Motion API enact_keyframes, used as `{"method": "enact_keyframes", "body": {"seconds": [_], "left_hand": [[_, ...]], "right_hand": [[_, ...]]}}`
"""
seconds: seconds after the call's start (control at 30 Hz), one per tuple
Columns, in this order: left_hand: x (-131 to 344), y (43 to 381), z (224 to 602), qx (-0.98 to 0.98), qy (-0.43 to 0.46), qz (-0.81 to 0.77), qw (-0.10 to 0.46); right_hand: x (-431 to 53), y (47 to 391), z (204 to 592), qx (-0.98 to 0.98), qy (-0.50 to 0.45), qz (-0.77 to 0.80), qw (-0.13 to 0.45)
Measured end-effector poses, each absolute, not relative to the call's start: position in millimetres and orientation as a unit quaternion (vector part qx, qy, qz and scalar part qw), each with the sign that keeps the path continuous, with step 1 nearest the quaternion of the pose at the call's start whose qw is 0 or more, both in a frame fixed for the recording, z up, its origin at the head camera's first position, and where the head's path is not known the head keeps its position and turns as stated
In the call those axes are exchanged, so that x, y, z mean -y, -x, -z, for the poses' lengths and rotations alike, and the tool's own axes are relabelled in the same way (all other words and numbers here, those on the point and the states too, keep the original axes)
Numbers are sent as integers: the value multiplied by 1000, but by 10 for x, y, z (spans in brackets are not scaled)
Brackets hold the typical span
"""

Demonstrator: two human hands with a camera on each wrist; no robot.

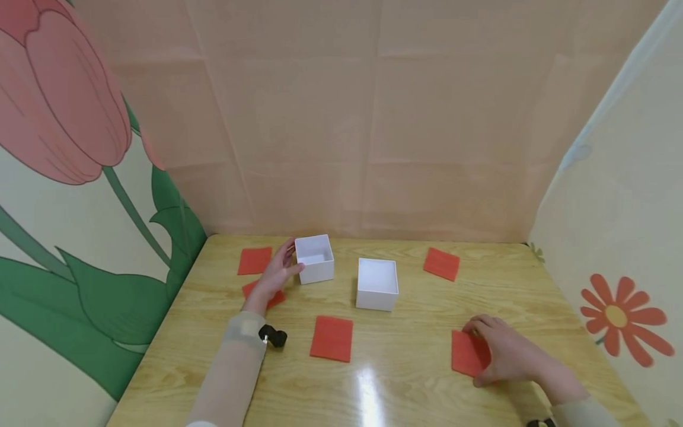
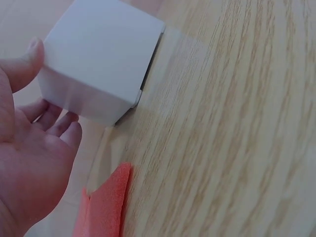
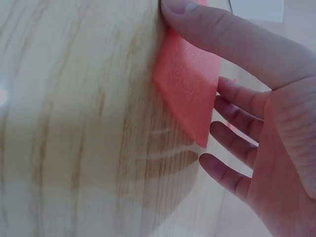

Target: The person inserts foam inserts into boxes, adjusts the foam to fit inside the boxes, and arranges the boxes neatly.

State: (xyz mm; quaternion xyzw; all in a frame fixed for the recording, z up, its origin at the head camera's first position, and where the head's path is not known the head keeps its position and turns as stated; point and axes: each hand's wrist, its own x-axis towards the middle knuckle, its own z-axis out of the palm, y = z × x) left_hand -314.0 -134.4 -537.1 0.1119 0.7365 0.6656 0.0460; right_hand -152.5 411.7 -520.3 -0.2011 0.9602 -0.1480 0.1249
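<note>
My left hand (image 1: 274, 277) is at the left side of an open-topped white box (image 1: 318, 273). In the left wrist view, its thumb lies at the rim and its fingers curve about the side of that box (image 2: 98, 54). At the right, my right hand (image 1: 509, 350) reaches over a thin red square (image 1: 465, 354), with thumb and fingers spread on either side. The right wrist view shows the thumb overlapping this red square (image 3: 190, 89) and the other fingers along its far edge; firm contact cannot be made out.
A second white box (image 1: 377, 293) stands at mid-table. Other red squares lie at back left (image 1: 255, 261), beneath the left wrist (image 1: 276, 299), front centre (image 1: 332, 338) and back right (image 1: 441, 264). Fabric panels (image 1: 373, 118) enclose the wooden table (image 1: 405, 356).
</note>
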Motion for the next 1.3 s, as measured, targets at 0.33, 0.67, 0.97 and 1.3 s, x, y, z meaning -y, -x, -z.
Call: {"method": "enact_keyframes", "body": {"seconds": [0.33,0.67,0.97,1.3], "left_hand": [[1352,3130,5364,-736,-116,-666,41],[1344,3125,5369,-734,-128,-666,45],[1327,3121,5352,-723,-129,-677,50],[1356,3124,5362,-728,-128,-672,44]], "right_hand": [[-4130,1550,5184,-962,207,140,112],[-4094,1560,5231,-964,193,159,95],[-4138,1594,5247,-969,183,141,84],[-4162,1616,5231,-970,162,156,94]]}}
